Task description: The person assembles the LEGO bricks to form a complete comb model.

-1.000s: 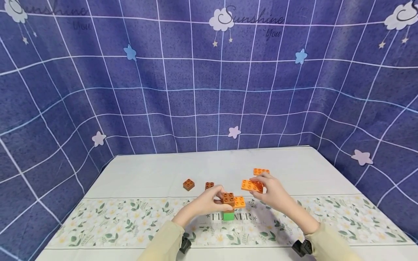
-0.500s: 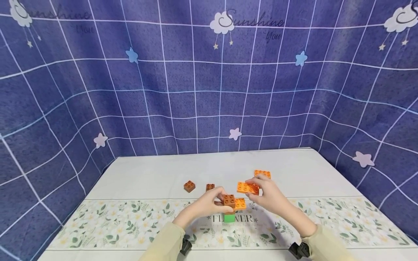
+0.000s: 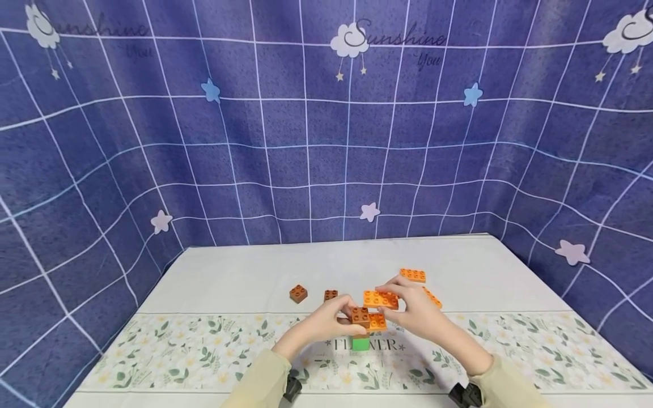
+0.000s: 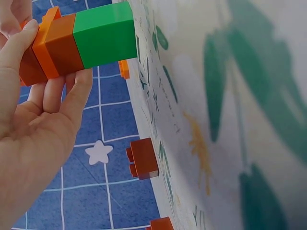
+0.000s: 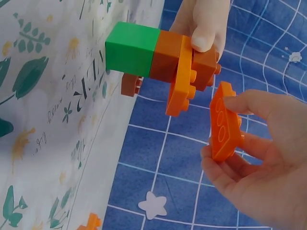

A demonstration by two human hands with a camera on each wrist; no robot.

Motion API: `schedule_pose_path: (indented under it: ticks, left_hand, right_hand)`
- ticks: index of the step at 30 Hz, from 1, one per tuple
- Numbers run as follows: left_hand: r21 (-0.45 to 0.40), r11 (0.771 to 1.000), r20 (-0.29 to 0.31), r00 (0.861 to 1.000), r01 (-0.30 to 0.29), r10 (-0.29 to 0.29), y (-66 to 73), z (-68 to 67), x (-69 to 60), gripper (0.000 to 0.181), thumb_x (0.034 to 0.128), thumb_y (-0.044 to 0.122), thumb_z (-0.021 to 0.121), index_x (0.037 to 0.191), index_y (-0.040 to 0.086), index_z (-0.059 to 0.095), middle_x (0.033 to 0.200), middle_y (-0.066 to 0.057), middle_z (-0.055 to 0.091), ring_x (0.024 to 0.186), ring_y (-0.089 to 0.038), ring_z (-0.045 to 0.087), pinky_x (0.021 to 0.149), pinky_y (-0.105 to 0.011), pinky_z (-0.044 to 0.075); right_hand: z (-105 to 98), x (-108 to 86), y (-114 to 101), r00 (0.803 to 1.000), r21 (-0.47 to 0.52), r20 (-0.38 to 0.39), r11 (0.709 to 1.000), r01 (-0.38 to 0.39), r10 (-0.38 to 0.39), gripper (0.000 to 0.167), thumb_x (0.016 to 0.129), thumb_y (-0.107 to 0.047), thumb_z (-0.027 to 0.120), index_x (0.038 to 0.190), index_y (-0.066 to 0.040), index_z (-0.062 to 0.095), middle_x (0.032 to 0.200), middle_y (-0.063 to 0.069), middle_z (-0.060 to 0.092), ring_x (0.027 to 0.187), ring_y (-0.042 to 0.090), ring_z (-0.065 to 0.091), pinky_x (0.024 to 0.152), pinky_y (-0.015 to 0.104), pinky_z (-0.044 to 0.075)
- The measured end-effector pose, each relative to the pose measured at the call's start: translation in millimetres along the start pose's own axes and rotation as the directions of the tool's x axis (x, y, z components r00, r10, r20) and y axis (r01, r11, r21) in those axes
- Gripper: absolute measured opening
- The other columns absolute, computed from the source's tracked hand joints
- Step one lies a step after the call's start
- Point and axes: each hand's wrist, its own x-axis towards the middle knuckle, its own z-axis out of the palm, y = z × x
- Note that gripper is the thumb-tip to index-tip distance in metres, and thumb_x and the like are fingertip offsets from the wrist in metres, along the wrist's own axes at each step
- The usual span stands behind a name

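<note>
Head view: at lower center, a person's left hand (image 3: 329, 318) grips a block tower (image 3: 360, 318), green at its base, as the right hand (image 3: 417, 309) pinches a flat orange block (image 3: 379, 299) near the tower's upper right.

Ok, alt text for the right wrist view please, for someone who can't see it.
A right hand holds an orange plate apart from a block stack gripped by the left hand. From its base up, the stack runs green, brown, orange, brown. A floral cloth and blue curtain also show.
</note>
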Motion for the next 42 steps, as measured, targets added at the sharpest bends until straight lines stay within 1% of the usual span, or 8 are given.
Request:
schedule_pose_path:
  ticks: [3, 6, 9, 12, 20, 29, 34, 42]
  left_hand:
    - [-0.013, 1.0, 0.002, 1.0, -0.002, 0.002, -0.9, 0.8, 0.1, 0.031, 0.0805, 0.032, 0.074, 0.095, 0.017, 0.051, 0.096, 0.003, 0.056, 0.092, -0.012, 0.055, 0.082, -0.024, 0.051]
    - [-0.036, 0.999, 0.006, 1.0, -0.008, 0.008, -1.3, 1.4, 0.1, 0.03, 0.0808, 0.03, 0.074, 0.095, 0.016, 0.051, 0.096, 0.003, 0.055, 0.092, -0.012, 0.056, 0.082, -0.021, 0.051]
    - [-0.06, 0.998, 0.013, 1.0, -0.016, 0.016, -1.7, 2.1, 0.1, 0.03, 0.0811, 0.028, 0.074, 0.094, 0.015, 0.051, 0.096, 0.003, 0.056, 0.092, -0.011, 0.057, 0.082, -0.017, 0.051]
    - [-0.069, 0.997, 0.021, 0.999, -0.023, 0.025, -1.8, 2.1, 0.2, 0.029, 0.0816, 0.026, 0.074, 0.094, 0.014, 0.051, 0.096, 0.003, 0.056, 0.091, -0.009, 0.057, 0.082, -0.015, 0.051]
    - [-0.079, 0.996, 0.02, 0.999, -0.03, 0.032, -2.0, 2.6, 0.3, 0.031, 0.0814, 0.027, 0.074, 0.091, 0.011, 0.049, 0.095, 0.002, 0.056, 0.09, -0.009, 0.058, 0.08, -0.016, 0.052]
    - [-0.063, 0.998, 0.003, 1.0, -0.026, 0.027, -0.7, 4.8, 0.8, 0.028, 0.0815, 0.021, 0.074, 0.09, 0.01, 0.049, 0.097, 0.003, 0.057, 0.091, -0.008, 0.057, 0.08, -0.015, 0.052]
    - [-0.078, 0.997, 0.003, 1.0, -0.019, 0.02, 0.1, 4.9, 0.7, 0.027, 0.0815, 0.017, 0.073, 0.09, 0.009, 0.049, 0.097, 0.001, 0.056, 0.091, -0.01, 0.058, 0.08, -0.015, 0.052]
    - [-0.079, 0.997, 0.01, 1.0, -0.024, 0.025, 1.0, 1.9, -0.4, 0.03, 0.0808, 0.026, 0.074, 0.09, 0.011, 0.049, 0.096, 0.003, 0.057, 0.092, -0.008, 0.058, 0.08, -0.016, 0.052]
  right_hand:
    - [1.0, -0.3, -0.5, 1.0, 0.006, 0.023, 1.0, 0.016, -0.016, 0.033, 0.083, -0.014, 0.07, 0.114, -0.009, 0.065, 0.104, 0.0, 0.062, 0.084, 0.01, 0.054, 0.07, 0.026, 0.052]
    - [2.1, -0.9, -0.9, 0.998, 0.027, 0.05, 0.999, 0.022, -0.023, 0.034, 0.083, -0.015, 0.07, 0.116, -0.009, 0.064, 0.107, 0.001, 0.061, 0.089, 0.013, 0.057, 0.069, 0.024, 0.052]
    - [3.2, -1.2, -1.3, 0.997, 0.06, 0.079, 0.998, 0.013, -0.017, 0.036, 0.083, -0.015, 0.07, 0.117, -0.008, 0.064, 0.109, 0.001, 0.06, 0.082, 0.009, 0.054, 0.059, 0.019, 0.049]
    - [4.3, -1.0, -2.2, 0.994, 0.088, 0.107, 0.996, 0.014, -0.024, 0.035, 0.083, -0.015, 0.069, 0.117, -0.007, 0.063, 0.11, 0.002, 0.061, 0.074, 0.005, 0.051, 0.052, 0.018, 0.047]
    - [5.3, -1.0, -4.6, 0.989, 0.074, 0.145, 0.997, 0.031, -0.041, 0.035, 0.084, -0.018, 0.068, 0.118, -0.009, 0.064, 0.109, 0.002, 0.064, 0.064, -0.001, 0.048, 0.054, 0.019, 0.049]
    - [4.9, 0.6, -3.7, 0.986, 0.076, 0.152, 0.995, 0.058, -0.069, 0.036, 0.084, -0.015, 0.068, 0.119, -0.009, 0.064, 0.105, 0.0, 0.064, 0.058, -0.001, 0.043, 0.047, 0.016, 0.043]
    - [4.9, 1.5, -3.0, 0.982, 0.085, 0.18, 0.995, 0.049, -0.063, 0.037, 0.086, -0.019, 0.067, 0.122, -0.011, 0.064, 0.1, -0.003, 0.062, 0.053, -0.003, 0.036, 0.043, 0.016, 0.041]
    - [3.3, 3.8, -1.9, 0.974, 0.106, 0.216, 0.993, 0.049, -0.071, 0.036, 0.089, -0.023, 0.065, 0.123, -0.01, 0.063, 0.099, -0.004, 0.06, 0.069, 0.005, 0.048, 0.054, 0.016, 0.045]
